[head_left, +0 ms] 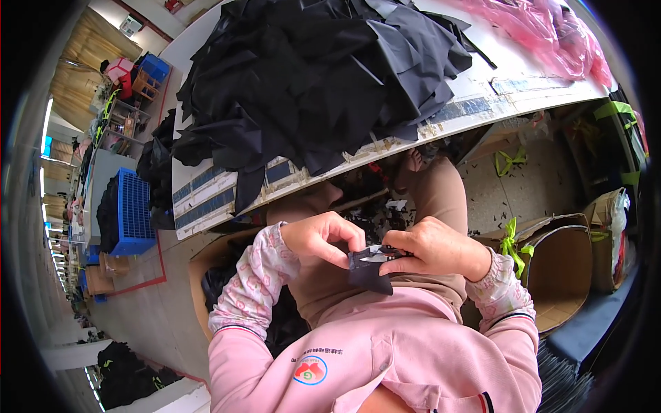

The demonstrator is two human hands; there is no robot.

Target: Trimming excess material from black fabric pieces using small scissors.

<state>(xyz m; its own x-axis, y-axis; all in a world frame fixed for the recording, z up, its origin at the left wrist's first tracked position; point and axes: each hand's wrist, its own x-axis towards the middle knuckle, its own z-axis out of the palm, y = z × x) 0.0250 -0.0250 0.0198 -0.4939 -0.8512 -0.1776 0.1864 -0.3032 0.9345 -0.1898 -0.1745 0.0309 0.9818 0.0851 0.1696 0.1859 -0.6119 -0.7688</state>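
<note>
At left, one blue crate (138,213) is standing, and one black cloth heap (310,82) is covering much of one white worktop (506,65). The left hand (322,237) is pinching one small black cloth piece (372,279) in its grip above the lap (313,292), while the right hand's (435,248) grip is clasping one pair of snips (374,257) over the piece's upper part.

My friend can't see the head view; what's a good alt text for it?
A person's left hand holds a black scrap while the right hand holds small snips, blades over it. Beyond, a heap of black cloth lies on a white table, with pink plastic at its right; a blue crate is off to the left.
</note>
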